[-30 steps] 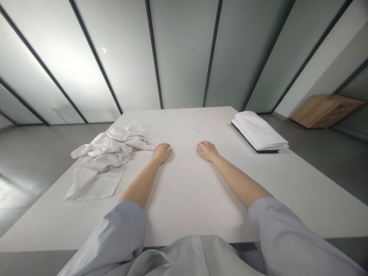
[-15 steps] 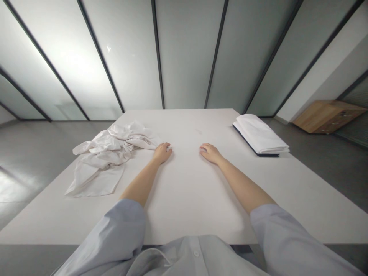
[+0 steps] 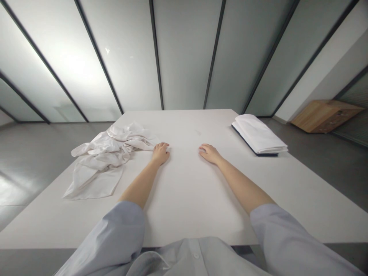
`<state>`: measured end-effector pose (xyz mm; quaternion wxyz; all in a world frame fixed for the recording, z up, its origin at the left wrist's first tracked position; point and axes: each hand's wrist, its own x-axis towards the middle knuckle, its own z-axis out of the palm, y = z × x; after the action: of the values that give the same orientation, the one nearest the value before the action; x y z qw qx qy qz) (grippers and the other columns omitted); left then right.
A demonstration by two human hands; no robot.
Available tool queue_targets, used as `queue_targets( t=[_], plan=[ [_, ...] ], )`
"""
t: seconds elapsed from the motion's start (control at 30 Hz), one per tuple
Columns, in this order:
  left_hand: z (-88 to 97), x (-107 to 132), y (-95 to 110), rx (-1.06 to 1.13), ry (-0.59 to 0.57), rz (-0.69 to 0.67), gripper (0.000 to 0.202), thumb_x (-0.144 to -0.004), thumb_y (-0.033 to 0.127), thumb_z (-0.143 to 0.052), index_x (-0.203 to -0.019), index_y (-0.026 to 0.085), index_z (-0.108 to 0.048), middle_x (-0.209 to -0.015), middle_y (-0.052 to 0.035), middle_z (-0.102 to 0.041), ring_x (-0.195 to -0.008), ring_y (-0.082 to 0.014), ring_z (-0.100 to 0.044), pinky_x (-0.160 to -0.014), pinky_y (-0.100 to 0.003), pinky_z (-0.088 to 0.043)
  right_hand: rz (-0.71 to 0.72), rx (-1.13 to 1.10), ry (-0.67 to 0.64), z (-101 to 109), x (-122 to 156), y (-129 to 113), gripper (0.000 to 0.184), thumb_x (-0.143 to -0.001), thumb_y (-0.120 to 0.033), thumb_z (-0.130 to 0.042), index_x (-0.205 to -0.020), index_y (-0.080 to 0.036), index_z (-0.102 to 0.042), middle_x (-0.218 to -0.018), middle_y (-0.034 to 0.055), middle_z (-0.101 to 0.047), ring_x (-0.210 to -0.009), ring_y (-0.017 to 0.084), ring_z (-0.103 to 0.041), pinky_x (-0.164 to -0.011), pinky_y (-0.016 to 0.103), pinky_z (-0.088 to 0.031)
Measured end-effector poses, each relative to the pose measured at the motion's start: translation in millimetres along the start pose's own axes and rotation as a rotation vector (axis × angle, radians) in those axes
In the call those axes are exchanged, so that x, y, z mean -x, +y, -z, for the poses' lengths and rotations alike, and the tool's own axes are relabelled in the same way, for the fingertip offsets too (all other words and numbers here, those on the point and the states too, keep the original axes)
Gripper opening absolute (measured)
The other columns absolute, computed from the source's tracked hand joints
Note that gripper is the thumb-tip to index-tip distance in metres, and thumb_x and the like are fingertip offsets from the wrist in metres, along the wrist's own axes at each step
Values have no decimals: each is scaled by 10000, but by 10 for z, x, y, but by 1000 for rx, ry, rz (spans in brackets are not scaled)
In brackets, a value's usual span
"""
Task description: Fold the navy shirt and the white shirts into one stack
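Observation:
My left hand (image 3: 161,153) rests on the white table (image 3: 189,199), fingers loosely curved and apart, holding nothing. Right beside its fingers lies the edge of a crumpled white cloth (image 3: 112,147), spread in loose folds over the table's left side; whether they touch I cannot tell. My right hand (image 3: 210,153) also rests on the tabletop, fingers slightly bent and apart, with nothing in it. Farther right, near the table's edge, sits a neatly folded white cloth (image 3: 260,134) on top of a dark, flat folded piece (image 3: 267,155).
Frosted glass panels (image 3: 184,57) with dark frames stand behind the table. A wooden cabinet (image 3: 324,115) is on the floor at the far right. Grey floor (image 3: 43,145) shows on both sides.
The whole view has shifted very slightly. Both hands keep their places on the table, and neither cloth has moved.

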<state>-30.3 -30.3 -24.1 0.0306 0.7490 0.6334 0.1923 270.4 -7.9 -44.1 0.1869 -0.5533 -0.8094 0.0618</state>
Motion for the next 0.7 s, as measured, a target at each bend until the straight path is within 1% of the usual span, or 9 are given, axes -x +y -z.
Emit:
queue_targets(
  t=[0.13,0.23,0.3,0.33,0.4,0.47,0.53,0.6,0.7],
  plan=[
    [35,33,-29,-122,31,66,532,-801,130,-468,-1320,200,-557,-1411,-110,-518,-1336,-268,-415,-1151,-447,-256,9,-13,13,-18,-3,13,280,-860,-271,-578,-1113,-202,-674,-1275,104,-626,-1183,233,-569,-1027,362,-421],
    [73,31,-113,-197,51,200,518,-824,174,-467,-1334,154,-549,-1494,-147,-427,-1425,-322,-286,-1168,-519,-177,16,-20,19,-22,-8,19,272,-855,-274,-588,-1105,-210,-675,-1260,102,-633,-1172,231,-576,-1022,363,-424],
    [103,22,-185,-219,45,284,462,-832,213,-482,-1273,131,-593,-1504,-177,-404,-1448,-359,-220,-1155,-569,-155,15,-21,19,-22,-12,21,270,-853,-274,-592,-1102,-211,-675,-1256,103,-634,-1168,231,-578,-1023,363,-423],
    [117,16,-221,-213,34,317,417,-835,221,-486,-1219,133,-625,-1487,-189,-423,-1439,-369,-238,-1143,-587,-163,15,-20,18,-23,-14,21,270,-853,-274,-593,-1102,-211,-676,-1256,102,-634,-1168,232,-578,-1024,363,-421],
    [138,2,-287,-154,19,361,310,-843,206,-479,-1075,149,-676,-1396,-201,-516,-1364,-372,-371,-1110,-598,-219,16,-17,16,-24,-16,23,271,-853,-273,-592,-1103,-213,-676,-1257,99,-634,-1171,232,-576,-1027,363,-419],
    [148,-17,-346,-2,72,408,215,-841,176,-477,-909,162,-681,-1218,-192,-630,-1217,-351,-518,-1063,-570,-296,20,-12,14,-24,-16,24,276,-854,-270,-587,-1109,-210,-674,-1261,99,-632,-1172,232,-575,-1028,362,-419],
    [147,-46,-401,222,218,476,150,-834,172,-494,-766,170,-628,-988,-157,-681,-1074,-319,-589,-1009,-510,-363,21,-6,11,-23,-13,21,285,-857,-269,-581,-1118,-197,-671,-1270,106,-627,-1175,234,-571,-1026,360,-420],
    [150,-89,-450,383,354,538,161,-854,188,-476,-717,184,-561,-833,-100,-651,-979,-269,-602,-948,-423,-413,19,4,8,-18,-7,12,290,-863,-273,-571,-1124,-190,-668,-1279,110,-621,-1179,236,-567,-1021,358,-422],
    [202,-194,-491,594,546,548,198,-917,228,-373,-765,201,-497,-771,-19,-570,-841,-170,-573,-812,-281,-445,9,18,4,-8,1,-18,295,-876,-282,-546,-1132,-192,-663,-1282,106,-617,-1178,242,-562,-1011,360,-425]
  ],
)
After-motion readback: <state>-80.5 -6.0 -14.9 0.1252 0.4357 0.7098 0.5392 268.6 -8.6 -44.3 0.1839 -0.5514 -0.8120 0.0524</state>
